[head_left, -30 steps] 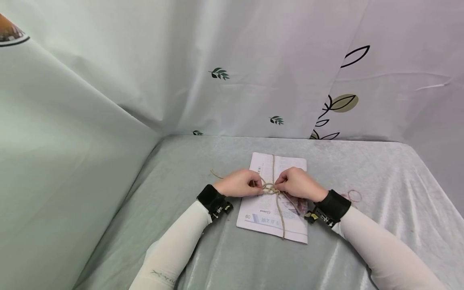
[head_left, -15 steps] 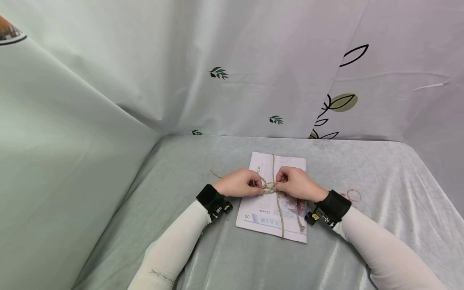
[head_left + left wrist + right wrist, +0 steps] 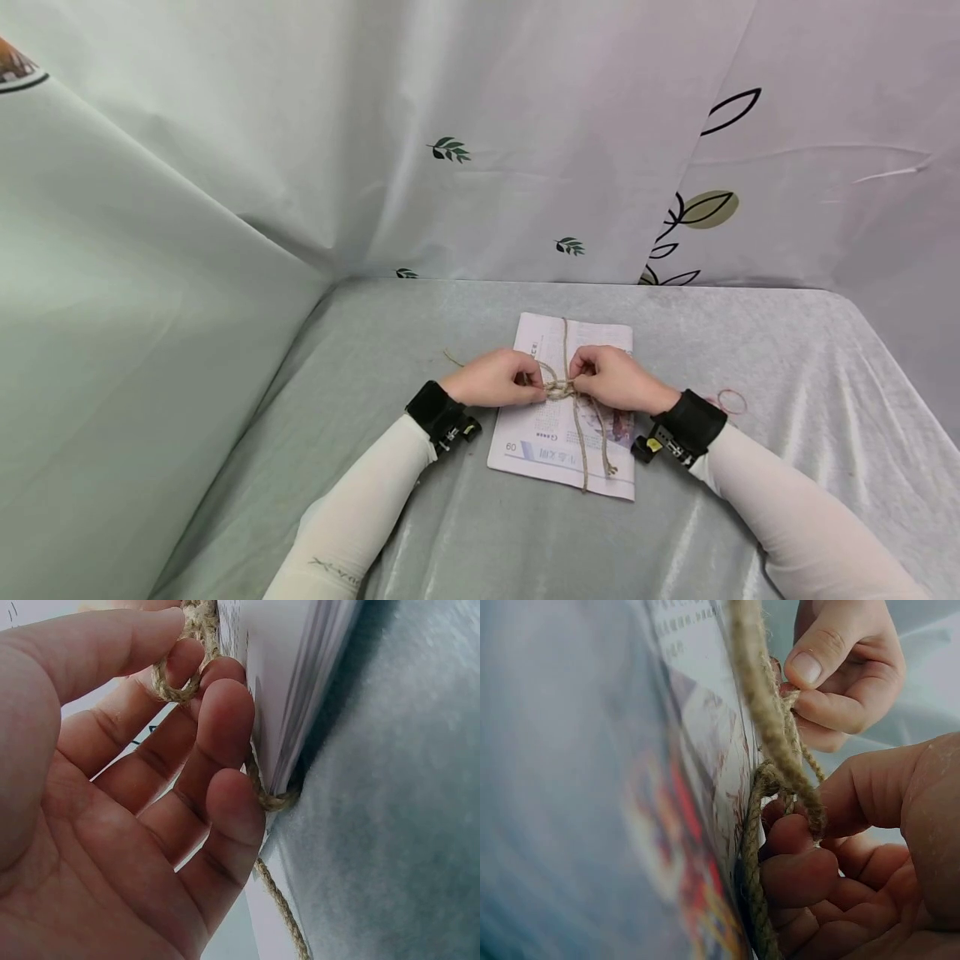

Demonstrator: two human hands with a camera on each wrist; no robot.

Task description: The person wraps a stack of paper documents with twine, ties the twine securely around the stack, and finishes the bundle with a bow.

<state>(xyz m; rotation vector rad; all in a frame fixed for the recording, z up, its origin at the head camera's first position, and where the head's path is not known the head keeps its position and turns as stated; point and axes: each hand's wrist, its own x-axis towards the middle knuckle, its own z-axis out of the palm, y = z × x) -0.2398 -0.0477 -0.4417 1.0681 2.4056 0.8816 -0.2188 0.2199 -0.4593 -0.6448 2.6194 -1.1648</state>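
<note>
A folded newspaper bundle (image 3: 528, 446) lies flat, with brown twine (image 3: 581, 454) crossing it lengthwise and knotted near its middle. My left hand (image 3: 491, 379) pinches a small loop of the twine (image 3: 174, 691) between thumb and forefinger, left of the knot; its other fingers are loosely bent by the paper's edge. Close on the knot's other side, my right hand (image 3: 618, 379) pinches the twine (image 3: 784, 750) between thumb and fingers. From the right hand a loose twine end hangs across the paper. Fingers partly hide the knot.
Grey cloth (image 3: 420, 517) covers the table under the bundle. A thin reddish ring (image 3: 731, 402) lies beside the right wrist. Another twine end (image 3: 452, 359) sticks out beyond the left hand. Pale patterned sheets (image 3: 510, 200) hang behind and at the left.
The loose twine end by my right hand has dropped onto the paper and swung left. At the knot the loops look drawn closer together. The left twine end has shifted slightly right.
</note>
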